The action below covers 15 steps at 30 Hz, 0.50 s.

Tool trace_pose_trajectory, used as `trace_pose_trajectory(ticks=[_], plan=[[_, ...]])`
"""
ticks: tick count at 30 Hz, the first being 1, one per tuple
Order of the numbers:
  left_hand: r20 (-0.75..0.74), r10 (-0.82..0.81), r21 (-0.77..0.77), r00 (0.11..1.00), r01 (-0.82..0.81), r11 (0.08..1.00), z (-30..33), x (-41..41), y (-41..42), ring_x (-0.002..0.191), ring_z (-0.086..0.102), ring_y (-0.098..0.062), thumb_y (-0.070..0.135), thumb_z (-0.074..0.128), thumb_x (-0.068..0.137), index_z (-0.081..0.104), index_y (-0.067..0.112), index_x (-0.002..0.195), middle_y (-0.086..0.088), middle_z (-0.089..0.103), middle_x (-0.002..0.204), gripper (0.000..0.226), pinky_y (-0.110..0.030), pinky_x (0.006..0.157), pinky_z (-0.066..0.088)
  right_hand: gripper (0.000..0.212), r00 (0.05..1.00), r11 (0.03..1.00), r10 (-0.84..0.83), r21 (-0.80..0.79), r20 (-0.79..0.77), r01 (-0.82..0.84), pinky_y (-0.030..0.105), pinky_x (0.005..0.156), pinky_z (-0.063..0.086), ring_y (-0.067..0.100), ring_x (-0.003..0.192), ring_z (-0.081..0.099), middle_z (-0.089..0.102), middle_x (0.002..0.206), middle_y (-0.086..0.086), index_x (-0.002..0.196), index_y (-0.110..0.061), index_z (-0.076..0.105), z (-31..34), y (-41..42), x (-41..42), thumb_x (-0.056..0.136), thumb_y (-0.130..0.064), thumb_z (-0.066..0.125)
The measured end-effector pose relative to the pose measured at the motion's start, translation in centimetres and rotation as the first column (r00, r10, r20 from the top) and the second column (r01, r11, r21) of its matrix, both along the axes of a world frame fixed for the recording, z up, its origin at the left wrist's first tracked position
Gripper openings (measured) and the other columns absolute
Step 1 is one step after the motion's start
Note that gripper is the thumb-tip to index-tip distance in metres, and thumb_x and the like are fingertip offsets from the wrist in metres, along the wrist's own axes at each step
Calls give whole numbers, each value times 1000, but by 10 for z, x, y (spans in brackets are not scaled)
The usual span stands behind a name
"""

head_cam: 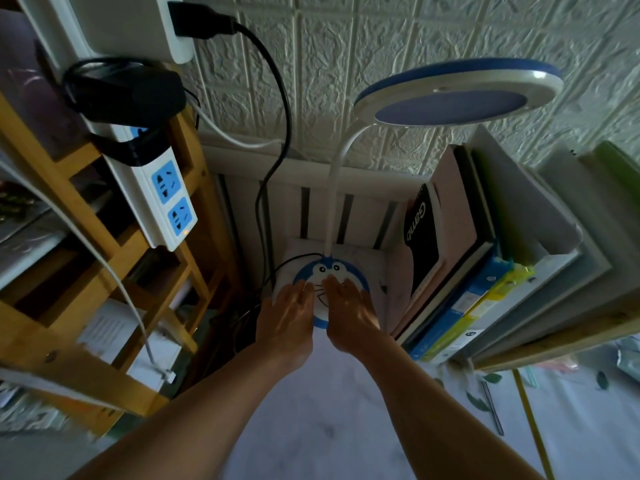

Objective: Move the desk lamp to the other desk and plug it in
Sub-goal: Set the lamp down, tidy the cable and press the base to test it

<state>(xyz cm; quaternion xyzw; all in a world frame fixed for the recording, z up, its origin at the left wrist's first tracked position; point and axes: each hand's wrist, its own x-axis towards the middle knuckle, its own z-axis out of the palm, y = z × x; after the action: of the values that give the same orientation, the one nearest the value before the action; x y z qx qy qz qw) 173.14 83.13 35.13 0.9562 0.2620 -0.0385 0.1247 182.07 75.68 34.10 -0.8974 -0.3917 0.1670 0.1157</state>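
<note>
The desk lamp has a round blue-and-white base (323, 271) with a cartoon face, a white bendy neck (337, 174) and a round blue-rimmed head (457, 93) high at the right. It stands at the back of the desk against the wall. My left hand (289, 306) lies flat on the base's left side. My right hand (351, 311) lies on its right side, fingers spread. A thin black cord (294, 259) leaves the base to the left. A white power strip (166, 192) with blue sockets hangs on the wooden shelf at left.
A wooden shelf unit (104, 244) stands close on the left, draped with black cables (277, 126) and a white cable (114, 271). Books and binders (460, 265) lean close on the lamp's right. The embossed white wall (346, 46) is right behind.
</note>
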Motion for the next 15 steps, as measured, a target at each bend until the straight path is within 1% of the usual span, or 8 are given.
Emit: trace_pose_trajectory(ticks=[4, 6, 9, 11, 15], plan=[[-11, -2, 8, 1000, 2, 1000, -1, -1, 0, 144, 16, -22, 21, 54, 90, 5, 17, 149, -4, 16, 158, 77, -41, 113, 24, 78, 1000, 999, 17, -33, 4, -17, 44, 121, 7, 27, 146, 8, 14, 158, 6, 148, -15, 5, 1, 0, 0, 87, -8, 53], [-13, -1, 9, 1000, 1, 1000, 0, -2, 0, 145, 16, -22, 22, 54, 90, 4, 17, 149, -3, 16, 158, 77, -41, 113, 24, 78, 1000, 999, 18, -43, -12, -18, 44, 121, 8, 27, 146, 9, 14, 158, 6, 147, -15, 4, 3, 0, 0, 87, -8, 53], [-46, 19, -22, 999, -21, 1000, 4, -2, 0, 146, 11, -21, 21, 51, 92, 2, 18, 149, -3, 12, 160, 76, -42, 116, 17, 81, 999, 1000, 1, -29, -47, -3, 45, 117, 24, 31, 141, 22, 23, 155, 9, 147, -15, 9, 8, 3, 2, 83, -5, 58], [-59, 27, -34, 998, -30, 999, 5, -2, 1, 147, 9, -21, 21, 51, 92, 1, 19, 149, -2, 10, 160, 76, -43, 117, 13, 83, 999, 1000, -6, -11, -47, 6, 44, 115, 29, 30, 140, 26, 23, 155, 10, 147, -14, 11, 10, 4, 2, 81, -5, 60], [-58, 17, -38, 998, -20, 999, 7, -2, 1, 147, 7, -21, 21, 53, 90, 0, 19, 149, -3, 8, 160, 79, -44, 117, 12, 84, 999, 1000, -3, -31, -41, 2, 42, 120, 19, 26, 145, 13, 9, 159, 7, 148, -13, 4, 7, 1, -1, 84, -6, 58]])
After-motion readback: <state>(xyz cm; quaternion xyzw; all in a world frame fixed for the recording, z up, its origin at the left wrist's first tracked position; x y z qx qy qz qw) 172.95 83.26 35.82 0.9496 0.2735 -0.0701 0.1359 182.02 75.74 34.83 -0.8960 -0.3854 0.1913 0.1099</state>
